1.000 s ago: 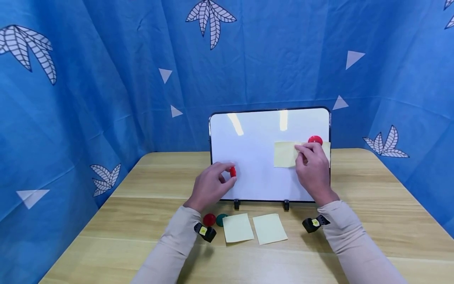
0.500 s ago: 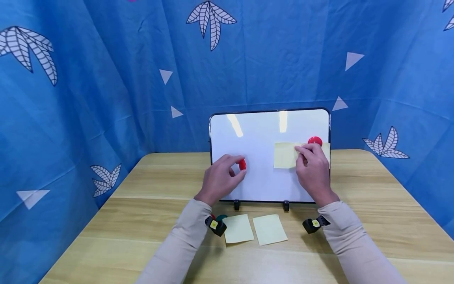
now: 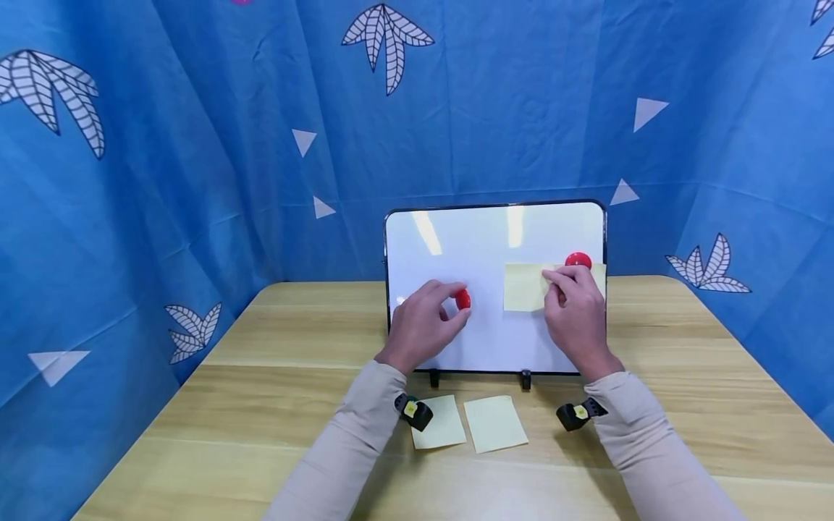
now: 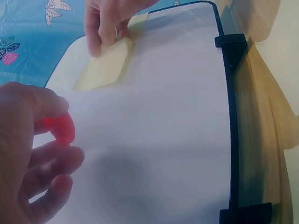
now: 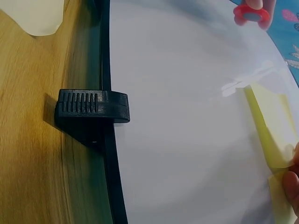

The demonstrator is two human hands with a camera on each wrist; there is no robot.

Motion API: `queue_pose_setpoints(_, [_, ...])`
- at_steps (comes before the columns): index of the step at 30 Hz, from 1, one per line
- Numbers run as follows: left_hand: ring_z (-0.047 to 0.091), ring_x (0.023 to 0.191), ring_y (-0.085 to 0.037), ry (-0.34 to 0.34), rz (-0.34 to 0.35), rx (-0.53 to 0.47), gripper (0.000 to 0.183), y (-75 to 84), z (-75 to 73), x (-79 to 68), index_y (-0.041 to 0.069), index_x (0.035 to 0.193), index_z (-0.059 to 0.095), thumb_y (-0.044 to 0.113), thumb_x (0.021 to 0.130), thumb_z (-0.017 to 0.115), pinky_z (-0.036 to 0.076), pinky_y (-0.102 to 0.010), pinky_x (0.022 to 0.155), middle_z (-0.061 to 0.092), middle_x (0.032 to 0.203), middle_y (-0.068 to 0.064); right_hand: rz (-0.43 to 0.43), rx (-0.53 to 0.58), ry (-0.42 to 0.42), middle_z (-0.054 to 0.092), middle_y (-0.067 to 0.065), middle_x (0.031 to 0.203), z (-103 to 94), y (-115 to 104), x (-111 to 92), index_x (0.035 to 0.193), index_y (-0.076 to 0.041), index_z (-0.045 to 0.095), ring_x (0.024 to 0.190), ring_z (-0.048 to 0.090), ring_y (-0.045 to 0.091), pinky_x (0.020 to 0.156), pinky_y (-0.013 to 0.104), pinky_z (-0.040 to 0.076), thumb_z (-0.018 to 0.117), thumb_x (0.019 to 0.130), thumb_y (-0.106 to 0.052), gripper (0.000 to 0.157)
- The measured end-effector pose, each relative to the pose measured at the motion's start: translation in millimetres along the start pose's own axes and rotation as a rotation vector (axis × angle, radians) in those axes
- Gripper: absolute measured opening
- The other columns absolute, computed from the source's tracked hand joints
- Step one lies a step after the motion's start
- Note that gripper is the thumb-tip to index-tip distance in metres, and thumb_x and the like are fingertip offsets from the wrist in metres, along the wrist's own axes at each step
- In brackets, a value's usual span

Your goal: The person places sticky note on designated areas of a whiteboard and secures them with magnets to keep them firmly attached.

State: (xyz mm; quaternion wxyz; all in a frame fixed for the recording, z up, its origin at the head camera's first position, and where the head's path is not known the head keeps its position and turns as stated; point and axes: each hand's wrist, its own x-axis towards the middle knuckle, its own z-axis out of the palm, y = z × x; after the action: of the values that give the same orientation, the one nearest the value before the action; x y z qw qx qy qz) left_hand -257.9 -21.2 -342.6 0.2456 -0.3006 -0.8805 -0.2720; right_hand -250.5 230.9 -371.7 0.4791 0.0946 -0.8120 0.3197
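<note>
My left hand [image 3: 426, 325] pinches a red round magnet [image 3: 462, 299] between thumb and fingers, in front of the whiteboard [image 3: 482, 246]. In the right wrist view the same magnet [image 5: 252, 16] shows its grey underside, facing the board. My right hand [image 3: 576, 318] holds a pale yellow sticky note [image 3: 523, 287] by its right side against the board; in the left wrist view this note [image 4: 105, 65] stands partly away from the surface. Behind the right hand, another sticky note [image 3: 600, 278] lies at the board's right edge, with a second red magnet [image 3: 578, 259] at its top.
Two more sticky notes, a left one [image 3: 443, 427] and a right one [image 3: 496, 425], lie on the wooden table [image 3: 228, 434] before the board. A green magnet [image 3: 412, 399] peeks out behind the left wrist. Black feet [image 3: 525, 380] support the board; a blue curtain [image 3: 508, 108] hangs behind.
My left hand has moved right and slightly up across the board with the red magnet, nearing the note. Its forearm now covers the red magnet on the table. The right hand stays put.
</note>
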Motion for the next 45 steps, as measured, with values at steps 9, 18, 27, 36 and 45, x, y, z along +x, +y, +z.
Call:
queue_pose_setpoints(9, [0.057,0.071,-0.005,0.024,0.045,0.017,0.042,4.0,6.9,6.0,0.018,0.128,0.069,0.033,0.089,0.076,0.048,-0.017,0.060,0.067,0.108,0.002,-0.008,-0.002,0.003,0.061,0.020,0.105,0.5,1.2,-1.5,0.111,0.006,0.073,0.095,0.062,0.033,0.084,0.053,0.055,0.069,0.087,0.007,0.024])
queue_pose_setpoints(18, [0.058,0.070,-0.004,0.034,0.081,0.058,0.041,12.7,11.2,14.8,0.018,0.127,0.069,0.034,0.090,0.075,0.046,-0.016,0.059,0.067,0.106,0.002,-0.007,-0.009,-0.004,0.061,0.020,0.106,1.1,1.4,-0.9,0.112,0.005,0.073,0.097,0.062,0.033,0.086,0.053,0.055,0.069,0.087,0.006,0.025])
queue_pose_setpoints(27, [0.059,0.071,-0.006,0.048,0.094,0.107,0.041,26.9,16.1,29.7,0.020,0.128,0.070,0.034,0.089,0.076,0.046,-0.014,0.060,0.066,0.107,0.002,-0.007,-0.011,-0.006,0.061,0.020,0.105,0.8,0.5,0.8,0.111,0.006,0.073,0.096,0.062,0.033,0.085,0.052,0.055,0.069,0.087,0.007,0.025])
queue_pose_setpoints(36, [0.060,0.074,-0.007,0.064,0.111,0.167,0.048,34.7,21.9,39.3,0.017,0.131,0.067,0.032,0.087,0.078,0.047,-0.015,0.060,0.066,0.111,-0.001,0.000,-0.014,-0.007,0.061,0.020,0.106,1.0,0.5,1.3,0.113,0.006,0.072,0.094,0.062,0.032,0.082,0.050,0.056,0.068,0.088,0.006,0.025])
queue_pose_setpoints(45, [0.063,0.078,-0.008,0.073,0.118,0.197,0.047,37.8,26.8,45.0,0.014,0.129,0.067,0.032,0.087,0.079,0.050,-0.016,0.065,0.065,0.114,-0.002,0.014,-0.012,-0.003,0.061,0.019,0.106,-0.4,1.1,-0.1,0.114,0.004,0.070,0.092,0.062,0.029,0.079,0.049,0.057,0.068,0.087,0.007,0.027])
